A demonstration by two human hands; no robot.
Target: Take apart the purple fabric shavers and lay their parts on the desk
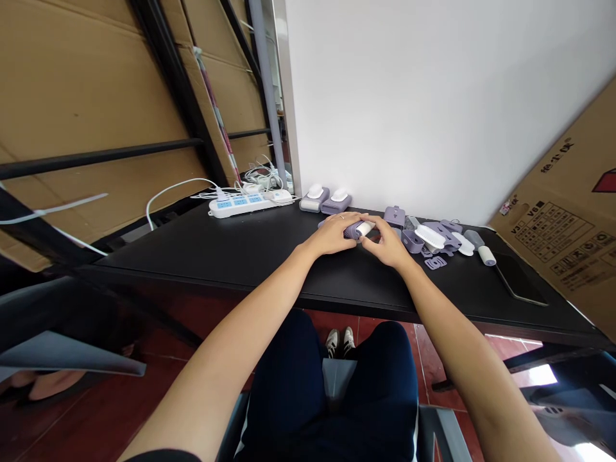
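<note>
Between our hands, at the black counter [250, 244], is a small purple-and-white plastic casing [357, 230]. We judge it light, stiff and smooth, perhaps slightly slippery, best gripped along its sides. Our left hand [333, 235] curls over the purple end; our right hand [387, 242] holds the white end, thumb and fingers narrowly parted around it.

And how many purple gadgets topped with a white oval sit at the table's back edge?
2. One purple gadget is just right of the power strip; the second gadget is beside it, further right.
</note>
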